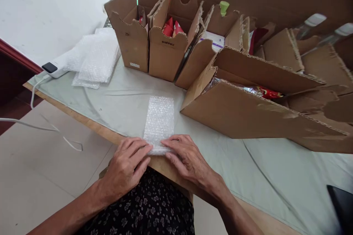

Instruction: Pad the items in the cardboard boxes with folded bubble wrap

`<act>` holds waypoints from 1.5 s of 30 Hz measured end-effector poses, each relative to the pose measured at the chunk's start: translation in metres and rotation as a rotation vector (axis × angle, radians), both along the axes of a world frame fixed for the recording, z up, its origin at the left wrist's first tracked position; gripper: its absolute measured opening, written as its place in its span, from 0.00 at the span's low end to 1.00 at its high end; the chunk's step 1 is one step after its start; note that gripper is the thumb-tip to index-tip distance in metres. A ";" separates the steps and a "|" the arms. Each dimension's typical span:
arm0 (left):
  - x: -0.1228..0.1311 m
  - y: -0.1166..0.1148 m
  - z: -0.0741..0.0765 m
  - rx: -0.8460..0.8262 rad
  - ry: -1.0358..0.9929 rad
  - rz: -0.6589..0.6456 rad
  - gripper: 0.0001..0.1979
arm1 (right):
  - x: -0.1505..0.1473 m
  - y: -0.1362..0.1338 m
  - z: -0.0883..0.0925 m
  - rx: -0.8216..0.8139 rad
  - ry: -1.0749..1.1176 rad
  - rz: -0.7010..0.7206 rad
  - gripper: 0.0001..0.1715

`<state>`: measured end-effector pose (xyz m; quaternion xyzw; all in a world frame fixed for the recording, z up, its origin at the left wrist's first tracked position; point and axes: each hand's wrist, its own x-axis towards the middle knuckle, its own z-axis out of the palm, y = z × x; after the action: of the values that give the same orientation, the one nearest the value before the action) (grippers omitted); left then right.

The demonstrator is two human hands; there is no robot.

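Note:
A narrow strip of bubble wrap (159,119) lies flat on the pale green table cover (124,102), running away from me. My left hand (127,165) rests at the table's near edge with its fingers stretched onto the strip's near left corner. My right hand (187,156) lies flat beside it, fingertips pressing the strip's near end. Both hands press down rather than grip.
A stack of bubble wrap sheets (95,57) and a white device with a cable (53,69) sit at the far left. Open cardboard boxes (165,40) holding packets and bottles line the back. A large open box (248,106) lies to the right. A dark object (342,202) is at the lower right.

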<state>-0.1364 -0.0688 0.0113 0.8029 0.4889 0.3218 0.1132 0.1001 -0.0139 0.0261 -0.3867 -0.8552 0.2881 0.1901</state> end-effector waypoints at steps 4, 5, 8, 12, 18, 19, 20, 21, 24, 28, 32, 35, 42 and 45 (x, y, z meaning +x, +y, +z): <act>0.000 0.018 -0.002 -0.100 -0.072 -0.003 0.11 | 0.004 0.001 -0.004 0.118 0.053 -0.149 0.16; 0.001 0.024 -0.003 -0.110 -0.064 0.009 0.10 | 0.005 0.001 -0.006 0.219 0.056 -0.189 0.16; 0.000 0.043 -0.005 -0.089 0.020 0.075 0.08 | 0.006 -0.001 -0.010 0.430 -0.037 -0.159 0.15; -0.002 0.050 -0.006 -0.016 0.020 0.103 0.11 | 0.004 0.007 -0.013 0.425 -0.151 0.000 0.16; -0.002 0.032 0.000 -0.081 -0.080 -0.087 0.14 | 0.009 0.008 0.001 0.136 -0.028 0.003 0.16; -0.001 0.031 0.000 -0.101 -0.095 -0.087 0.13 | 0.010 0.005 0.004 0.121 -0.029 -0.010 0.16; 0.000 0.032 0.000 -0.115 -0.102 -0.074 0.13 | 0.012 0.002 0.006 0.146 -0.025 -0.035 0.15; 0.001 0.035 0.000 -0.119 -0.100 -0.051 0.12 | 0.013 0.000 0.006 0.201 -0.018 -0.065 0.15; 0.003 0.046 -0.002 -0.105 -0.021 0.027 0.11 | 0.013 -0.001 0.001 0.367 -0.059 -0.101 0.18; 0.003 0.051 -0.004 -0.072 0.060 0.097 0.13 | 0.008 0.012 -0.012 0.418 -0.167 0.014 0.17; 0.000 0.041 -0.001 -0.057 -0.002 0.029 0.15 | 0.005 0.025 -0.014 0.341 -0.069 0.018 0.15; -0.001 0.037 0.001 -0.091 -0.064 -0.027 0.14 | 0.008 0.025 -0.007 0.173 -0.007 0.005 0.17; 0.005 0.059 -0.002 -0.121 0.076 0.164 0.15 | 0.005 0.014 -0.006 0.450 -0.153 -0.113 0.19; 0.003 0.068 -0.004 -0.124 0.115 0.194 0.16 | -0.002 0.022 -0.011 0.425 -0.242 -0.034 0.18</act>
<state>-0.1338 -0.0005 0.0075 0.7603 0.5890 0.2539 0.1028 0.0981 0.0077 0.0150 -0.3840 -0.9066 0.0501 0.1679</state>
